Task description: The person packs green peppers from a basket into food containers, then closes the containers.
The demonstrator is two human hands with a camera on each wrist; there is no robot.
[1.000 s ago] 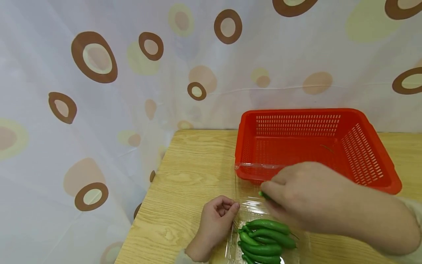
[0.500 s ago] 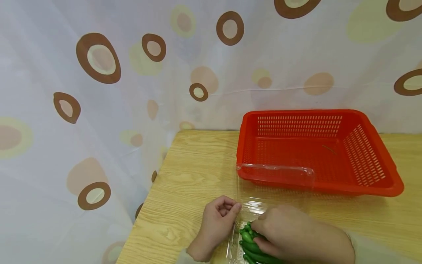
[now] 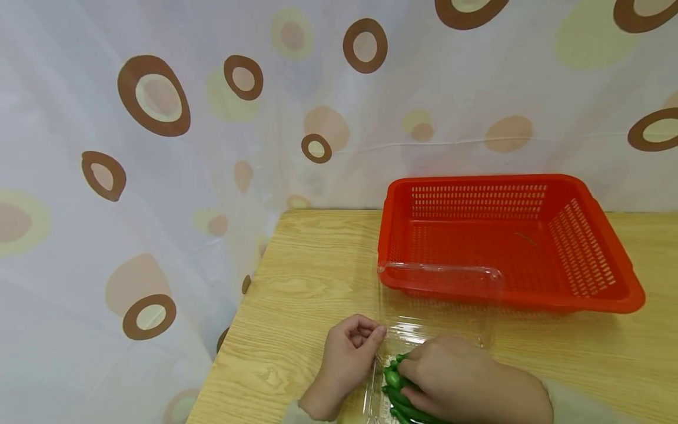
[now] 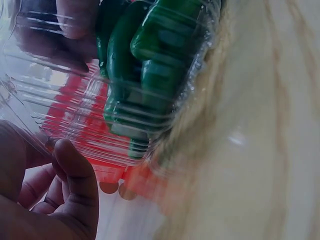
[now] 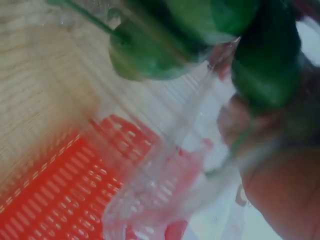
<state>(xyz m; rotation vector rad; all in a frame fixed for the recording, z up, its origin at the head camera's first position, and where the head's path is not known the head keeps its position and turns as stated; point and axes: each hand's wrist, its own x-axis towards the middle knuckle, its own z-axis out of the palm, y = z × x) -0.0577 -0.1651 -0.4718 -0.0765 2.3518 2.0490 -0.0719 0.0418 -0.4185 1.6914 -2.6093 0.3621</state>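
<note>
Several green peppers [image 3: 405, 406] lie side by side in a clear plastic clamshell box [image 3: 373, 393] at the bottom of the head view. My left hand [image 3: 346, 359] pinches the box's left edge near the hinge between thumb and forefinger; its other fingers are curled. My right hand [image 3: 450, 377] reaches into the box from the right, bent fingers down among the peppers and partly covering them. The right wrist view is blurred, with a green pepper [image 5: 267, 60] against that hand's fingers. Through the clear wall, the left wrist view shows the peppers' ends.
The box's raised clear lid [image 3: 439, 269] stands behind it and overlaps the front of a red perforated plastic basket [image 3: 477, 235]. A thin stem [image 3: 525, 239] lies in the basket. A patterned curtain [image 3: 212, 147] hangs behind the wooden table [image 3: 296, 282].
The right hand has moved from over the lid, in front of the basket, down into the box with a green pepper. The left hand stays at the box's edge.
</note>
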